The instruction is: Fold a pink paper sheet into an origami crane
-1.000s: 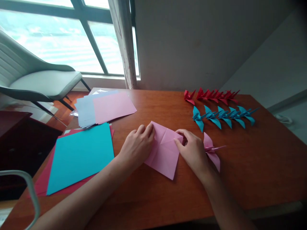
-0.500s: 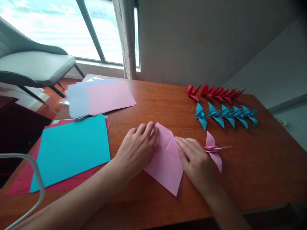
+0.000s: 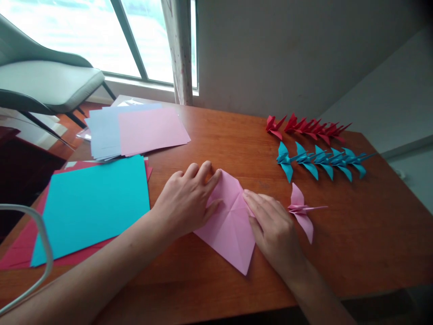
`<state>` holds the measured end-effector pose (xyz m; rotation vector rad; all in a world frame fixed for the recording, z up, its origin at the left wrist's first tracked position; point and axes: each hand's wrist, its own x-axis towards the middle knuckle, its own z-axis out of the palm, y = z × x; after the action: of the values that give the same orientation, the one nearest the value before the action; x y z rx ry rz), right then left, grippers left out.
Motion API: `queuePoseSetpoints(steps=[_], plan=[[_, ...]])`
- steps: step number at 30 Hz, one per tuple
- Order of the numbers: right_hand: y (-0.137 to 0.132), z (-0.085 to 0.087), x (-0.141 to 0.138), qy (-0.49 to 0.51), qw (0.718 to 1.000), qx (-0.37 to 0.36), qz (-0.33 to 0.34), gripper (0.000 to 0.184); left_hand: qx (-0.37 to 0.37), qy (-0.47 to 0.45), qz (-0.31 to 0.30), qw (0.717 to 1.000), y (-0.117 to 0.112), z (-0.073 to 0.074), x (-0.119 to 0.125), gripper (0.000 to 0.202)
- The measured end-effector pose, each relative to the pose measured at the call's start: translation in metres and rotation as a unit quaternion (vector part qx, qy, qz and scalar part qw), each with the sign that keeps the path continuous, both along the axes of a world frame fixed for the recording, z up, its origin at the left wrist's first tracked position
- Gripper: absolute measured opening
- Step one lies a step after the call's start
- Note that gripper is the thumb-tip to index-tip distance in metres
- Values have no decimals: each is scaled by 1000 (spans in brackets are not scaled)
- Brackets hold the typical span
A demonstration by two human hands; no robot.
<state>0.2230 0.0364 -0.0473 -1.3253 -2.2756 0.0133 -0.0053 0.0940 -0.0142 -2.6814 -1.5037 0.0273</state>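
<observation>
The wooden table bore a turquoise sheet by its left edge and, toward its near edge, a creased pink sheet. The left hand rested on it, fingers spread; the right hand touched its fold, fingers close together, grip unclear.

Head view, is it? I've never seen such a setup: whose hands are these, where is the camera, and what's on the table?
There is no machine here, just a person's two bare hands. Every picture comes from one camera worn on that person's head, looking forward and down.

The left hand lies on a creased pink paper, fingers spread. The right hand has its fingers at the paper's right edge; whether they pinch it is hard to tell.

On the table, to the right, are a pink bird, blue birds and red birds, all folded. To the left lie flat sheets in several colours.
</observation>
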Motion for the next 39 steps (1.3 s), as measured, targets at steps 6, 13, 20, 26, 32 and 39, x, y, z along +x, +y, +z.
queuePoseSetpoints(steps=[6,13,20,26,32,39], plan=[[-3,4,5,-35,996,29,72,52,7,12,1,1000,-2,5,2,60],[0,5,8,-61,988,35,137,42,12,30,6,999,-5,9,3,60],[1,4,6,-53,986,43,150,39,8,37,6,999,-4,7,4,61],[2,5,6,-59,986,33,150,37,5,35,4,999,-4,6,3,63],[2,6,5,-52,988,31,144,37,7,42,2,999,-5,6,3,63],[2,6,6,-43,988,25,144,37,0,43,5,999,-4,7,4,63]])
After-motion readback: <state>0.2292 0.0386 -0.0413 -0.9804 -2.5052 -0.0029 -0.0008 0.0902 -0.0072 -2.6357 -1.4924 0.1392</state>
